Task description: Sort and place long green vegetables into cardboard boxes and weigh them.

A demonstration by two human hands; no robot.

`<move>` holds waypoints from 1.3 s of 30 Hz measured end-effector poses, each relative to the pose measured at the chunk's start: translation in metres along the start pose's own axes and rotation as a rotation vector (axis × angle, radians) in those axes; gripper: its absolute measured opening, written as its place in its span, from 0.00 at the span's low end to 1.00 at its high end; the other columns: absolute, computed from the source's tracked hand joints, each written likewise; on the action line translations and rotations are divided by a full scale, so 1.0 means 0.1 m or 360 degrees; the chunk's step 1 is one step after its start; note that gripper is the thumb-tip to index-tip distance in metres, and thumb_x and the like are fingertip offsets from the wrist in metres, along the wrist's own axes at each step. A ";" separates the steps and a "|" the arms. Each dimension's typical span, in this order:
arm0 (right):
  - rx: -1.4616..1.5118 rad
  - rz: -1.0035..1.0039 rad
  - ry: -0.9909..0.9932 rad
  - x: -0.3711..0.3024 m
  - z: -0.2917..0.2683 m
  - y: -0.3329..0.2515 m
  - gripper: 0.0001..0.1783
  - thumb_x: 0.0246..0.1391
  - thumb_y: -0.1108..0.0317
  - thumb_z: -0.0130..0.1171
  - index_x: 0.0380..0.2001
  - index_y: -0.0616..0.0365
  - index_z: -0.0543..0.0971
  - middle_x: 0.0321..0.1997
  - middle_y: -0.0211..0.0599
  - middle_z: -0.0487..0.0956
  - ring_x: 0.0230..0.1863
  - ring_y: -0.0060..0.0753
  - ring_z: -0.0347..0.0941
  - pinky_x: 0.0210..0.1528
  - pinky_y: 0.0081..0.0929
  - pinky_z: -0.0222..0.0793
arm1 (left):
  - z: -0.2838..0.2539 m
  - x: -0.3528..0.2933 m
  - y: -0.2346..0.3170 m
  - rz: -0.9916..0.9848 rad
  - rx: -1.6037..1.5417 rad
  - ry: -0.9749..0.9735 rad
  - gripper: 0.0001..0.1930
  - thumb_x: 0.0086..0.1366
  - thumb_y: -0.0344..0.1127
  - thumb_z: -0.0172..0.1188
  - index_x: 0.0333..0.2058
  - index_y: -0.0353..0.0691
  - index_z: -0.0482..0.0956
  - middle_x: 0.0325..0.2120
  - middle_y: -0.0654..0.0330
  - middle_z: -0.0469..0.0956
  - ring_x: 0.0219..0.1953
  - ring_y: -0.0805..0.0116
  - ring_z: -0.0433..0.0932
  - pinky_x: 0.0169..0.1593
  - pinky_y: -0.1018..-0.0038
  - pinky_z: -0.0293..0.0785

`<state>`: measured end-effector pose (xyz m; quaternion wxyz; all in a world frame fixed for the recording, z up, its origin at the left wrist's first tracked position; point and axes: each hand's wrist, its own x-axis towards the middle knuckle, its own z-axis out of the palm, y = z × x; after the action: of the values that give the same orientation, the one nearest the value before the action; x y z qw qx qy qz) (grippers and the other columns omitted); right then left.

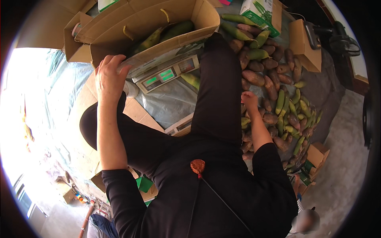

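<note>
An open cardboard box (151,53) with yellow cord handles stands in front of me on a digital scale (163,75) with lit green displays. Inside lie several long green radishes (174,31). At the box's near left corner, my left hand (109,77) is closed over the rim. My right hand (250,101) is beside my right thigh, at the edge of a pile of reddish-brown root vegetables (272,87). Its fingers are curled in, and what they may hold is hidden. One green radish (191,80) lies next to the scale.
More green radishes (283,103) are heaped at my right. Behind the pile stand a white-and-green carton (262,16), a small cardboard box (303,45) and a black fan (344,41). Another person (303,220) is at lower right. Plastic sheeting (166,105) covers the floor between my legs.
</note>
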<state>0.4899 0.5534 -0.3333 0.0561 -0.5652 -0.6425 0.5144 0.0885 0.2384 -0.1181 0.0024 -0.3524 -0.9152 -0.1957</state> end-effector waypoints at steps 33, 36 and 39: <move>0.0009 0.0145 0.0022 0.52 0.11 0.01 0.09 0.49 0.72 0.61 0.35 0.63 0.77 0.28 0.33 0.77 0.23 0.22 0.72 0.25 0.20 0.70 | 0.08 0.03 0.02 -0.0044 0.0109 -0.0078 0.14 0.53 0.35 0.64 0.40 0.41 0.79 0.35 0.58 0.77 0.43 0.58 0.75 0.52 0.64 0.66; 0.0012 0.0237 0.0100 0.74 0.02 -0.13 0.09 0.50 0.67 0.60 0.35 0.57 0.78 0.29 0.28 0.77 0.23 0.21 0.73 0.23 0.19 0.66 | 0.04 0.09 0.13 -0.0011 0.0168 -0.0069 0.15 0.53 0.35 0.65 0.40 0.41 0.79 0.35 0.58 0.77 0.43 0.58 0.75 0.52 0.64 0.66; 0.0108 0.0328 0.0186 0.97 -0.04 -0.22 0.09 0.51 0.62 0.60 0.35 0.52 0.77 0.30 0.24 0.76 0.24 0.20 0.74 0.23 0.19 0.62 | 0.05 0.13 0.17 -0.0037 0.0163 -0.0130 0.15 0.53 0.36 0.65 0.40 0.41 0.79 0.35 0.58 0.77 0.42 0.57 0.75 0.51 0.63 0.66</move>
<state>0.4436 0.6355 -0.3647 0.0596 -0.6551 -0.5588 0.5051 0.0905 0.2596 -0.1149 -0.0193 -0.3487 -0.9274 -0.1339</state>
